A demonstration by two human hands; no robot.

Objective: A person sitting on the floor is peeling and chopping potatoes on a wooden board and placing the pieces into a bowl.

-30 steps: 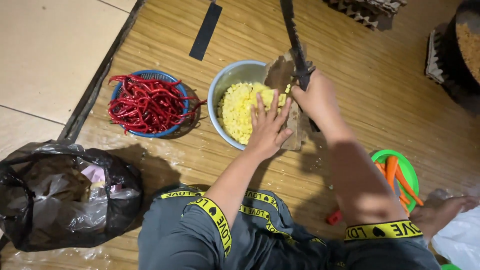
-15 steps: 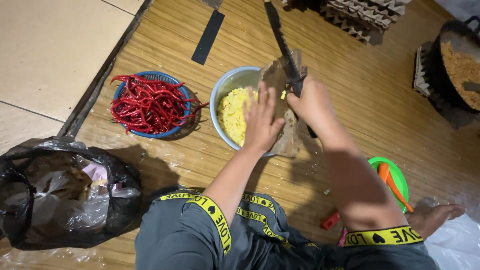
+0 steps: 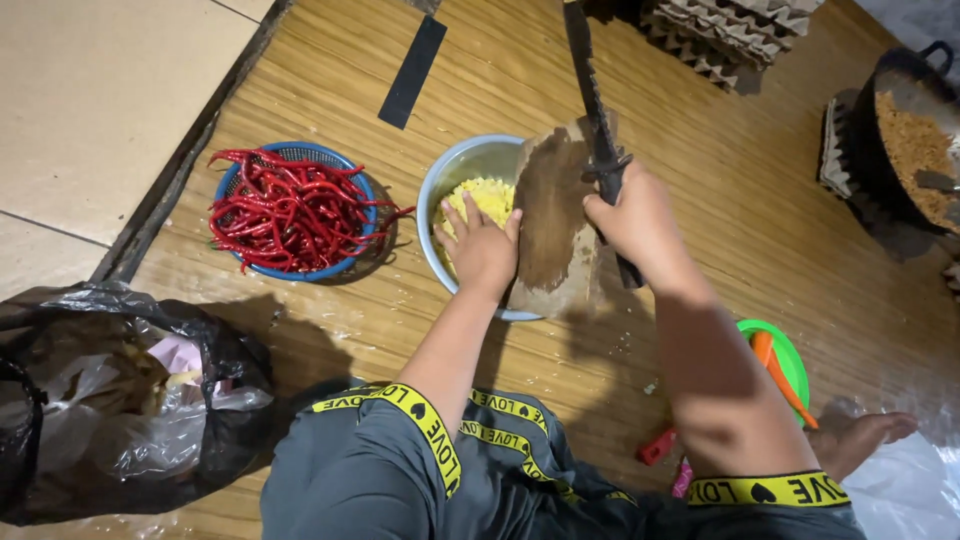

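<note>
Left hand (image 3: 483,250) spread flat over yellow bits (image 3: 490,198) in bowl (image 3: 450,172), right hand (image 3: 632,215) gripping knife (image 3: 592,100) over tilted board (image 3: 553,215), chilli basket (image 3: 290,208) near.

red chillies (image 3: 290,210) in blue basket (image 3: 232,180), yellow bits (image 3: 487,198) in pale-blue bowl (image 3: 462,160); brown board (image 3: 555,215)
</note>
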